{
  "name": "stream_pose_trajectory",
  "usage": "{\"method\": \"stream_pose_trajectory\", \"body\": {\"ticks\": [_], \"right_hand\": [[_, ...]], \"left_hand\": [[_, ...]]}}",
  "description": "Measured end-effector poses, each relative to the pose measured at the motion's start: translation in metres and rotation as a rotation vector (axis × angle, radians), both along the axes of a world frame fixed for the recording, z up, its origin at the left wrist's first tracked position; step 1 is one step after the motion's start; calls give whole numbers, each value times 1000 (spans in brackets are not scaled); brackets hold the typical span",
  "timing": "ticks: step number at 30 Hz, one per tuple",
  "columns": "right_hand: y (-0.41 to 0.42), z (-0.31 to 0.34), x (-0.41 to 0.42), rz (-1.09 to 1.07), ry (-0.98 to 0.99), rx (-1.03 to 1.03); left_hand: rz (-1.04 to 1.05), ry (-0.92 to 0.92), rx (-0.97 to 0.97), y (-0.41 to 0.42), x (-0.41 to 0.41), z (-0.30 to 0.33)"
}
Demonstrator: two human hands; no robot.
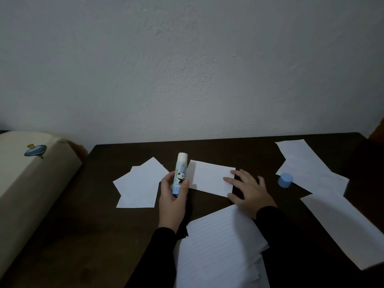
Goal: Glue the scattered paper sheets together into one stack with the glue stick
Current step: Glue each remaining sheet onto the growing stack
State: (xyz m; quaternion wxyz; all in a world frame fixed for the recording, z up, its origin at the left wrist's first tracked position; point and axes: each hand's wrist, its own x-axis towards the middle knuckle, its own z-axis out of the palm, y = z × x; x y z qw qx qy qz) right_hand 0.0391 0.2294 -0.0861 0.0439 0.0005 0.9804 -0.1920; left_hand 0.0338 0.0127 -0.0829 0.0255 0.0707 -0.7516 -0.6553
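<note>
White paper sheet (209, 177) lies between the hands; the left hand (173, 196) grips the upright glue stick (180, 173), the right hand (248, 189) rests flat with straight fingers on the sheet's edge.

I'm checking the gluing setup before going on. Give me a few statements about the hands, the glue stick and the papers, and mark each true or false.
1. The left hand holds the glue stick upright in its grip. True.
2. The glue stick's cap is on. False: the blue cap stands on the table to the right, and the white glue tip is bare.
3. The right hand rests with straight fingers on the small white sheet in the middle. True.
4. The right hand holds the blue cap. False: the cap stands apart from it, beside the sheets on the right.
5. A stack of lined paper lies near the front edge of the table. True.
</note>
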Motion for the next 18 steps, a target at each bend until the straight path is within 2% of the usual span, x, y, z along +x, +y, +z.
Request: {"method": "stream_pose_trajectory", "body": {"ticks": [5,9,13,18], "right_hand": [[-1,-1,-5,-1,-45,50],[-2,-1,-6,-22,-54,81],[-1,-6,-3,-30,7,85],[-1,-8,-3,-24,40,86]], "left_hand": [[-55,-93,279,2,-10,12],[-93,-157,405,16,-23,19],[-22,-180,691,17,-31,11],[-21,-142,526,21,-28,6]]}}
